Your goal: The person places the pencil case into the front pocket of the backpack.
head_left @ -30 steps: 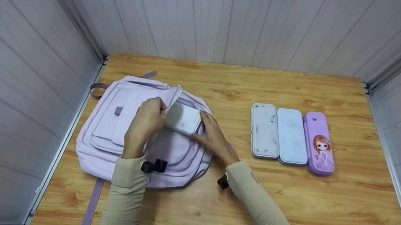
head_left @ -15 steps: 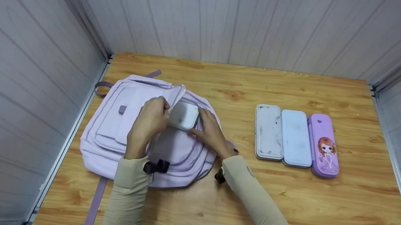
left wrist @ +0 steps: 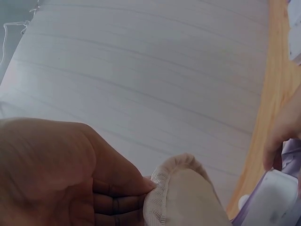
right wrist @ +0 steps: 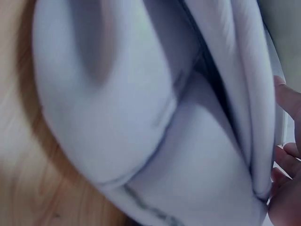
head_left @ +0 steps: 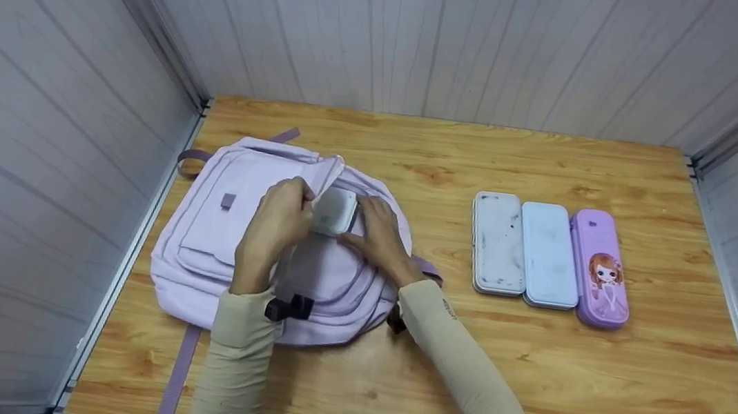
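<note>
A lilac backpack lies on the table, its front pocket held open. With thumb and fingers, my left hand pinches the pocket's edge and lifts it. A white pencil case sticks out of that pocket, its far end hidden inside under the raised fabric. My right hand grips the outer end of this case, thumb on the near side and fingers on the far side. In the right wrist view the bag's folds fill most of the picture, with the right fingers at the edge.
To the right, side by side, lie a scuffed white case, a pale blue case and a purple pencil case with a cartoon girl. A purple strap runs toward the front edge. Grey panels enclose the wooden table.
The white pencil case has slid left, deeper into the pocket, with my right hand following it. Less of the case shows now. My left hand keeps its hold on the pocket edge.
</note>
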### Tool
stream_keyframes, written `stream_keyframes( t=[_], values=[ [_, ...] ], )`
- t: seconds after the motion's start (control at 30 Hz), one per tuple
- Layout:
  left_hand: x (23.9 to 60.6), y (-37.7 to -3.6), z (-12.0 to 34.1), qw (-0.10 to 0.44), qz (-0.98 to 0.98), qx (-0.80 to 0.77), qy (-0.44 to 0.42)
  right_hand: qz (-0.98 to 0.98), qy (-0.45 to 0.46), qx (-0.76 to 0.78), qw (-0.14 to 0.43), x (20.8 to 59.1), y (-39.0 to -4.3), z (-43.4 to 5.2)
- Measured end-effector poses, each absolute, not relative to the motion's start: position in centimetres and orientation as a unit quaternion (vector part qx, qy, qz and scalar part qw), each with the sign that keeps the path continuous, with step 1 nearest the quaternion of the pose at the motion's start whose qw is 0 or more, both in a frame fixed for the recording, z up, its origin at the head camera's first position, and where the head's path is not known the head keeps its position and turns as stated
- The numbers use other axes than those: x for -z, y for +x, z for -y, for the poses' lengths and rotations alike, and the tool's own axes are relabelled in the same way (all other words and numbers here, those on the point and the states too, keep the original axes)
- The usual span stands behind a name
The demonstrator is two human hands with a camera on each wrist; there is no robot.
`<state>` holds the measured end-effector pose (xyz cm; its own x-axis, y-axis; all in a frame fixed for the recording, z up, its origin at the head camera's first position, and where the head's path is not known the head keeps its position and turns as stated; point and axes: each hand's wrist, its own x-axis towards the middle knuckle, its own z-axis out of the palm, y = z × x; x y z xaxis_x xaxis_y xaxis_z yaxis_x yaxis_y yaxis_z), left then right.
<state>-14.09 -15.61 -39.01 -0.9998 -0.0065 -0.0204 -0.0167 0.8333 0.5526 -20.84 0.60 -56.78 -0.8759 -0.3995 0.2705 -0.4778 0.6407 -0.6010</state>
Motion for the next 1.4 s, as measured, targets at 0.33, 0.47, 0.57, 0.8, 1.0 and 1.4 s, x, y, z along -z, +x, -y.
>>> stream_keyframes(
  t=[0.33, 0.47, 0.57, 0.8, 1.0, 1.4],
  values=[
    [39.0, -14.1, 15.7, 0.006, -0.956, -0.292, 0.0, 0.916, 0.243, -0.313, 0.065, 56.4, -21.1, 0.2],
    [39.0, -14.1, 15.6, 0.001, -0.956, -0.293, 0.0, 0.92, 0.237, -0.305, 0.062, 56.3, -21.1, 0.5],
    [38.9, -14.0, 15.6, -0.005, -0.956, -0.293, 0.001, 0.923, 0.233, -0.3, 0.057, 56.3, -21.1, 0.7],
    [39.0, -14.0, 15.5, -0.006, -0.957, -0.29, -0.001, 0.928, 0.23, -0.285, 0.063, 56.3, -21.2, 1.2],
    [39.1, -14.0, 15.6, -0.004, -0.955, -0.295, -0.001, 0.93, 0.224, -0.285, 0.056, 56.0, -21.3, 1.7],
    [39.2, -13.8, 16.1, -0.001, -0.954, -0.298, -0.003, 0.92, 0.228, -0.318, 0.034, 55.2, -21.1, 0.7]
  ],
)
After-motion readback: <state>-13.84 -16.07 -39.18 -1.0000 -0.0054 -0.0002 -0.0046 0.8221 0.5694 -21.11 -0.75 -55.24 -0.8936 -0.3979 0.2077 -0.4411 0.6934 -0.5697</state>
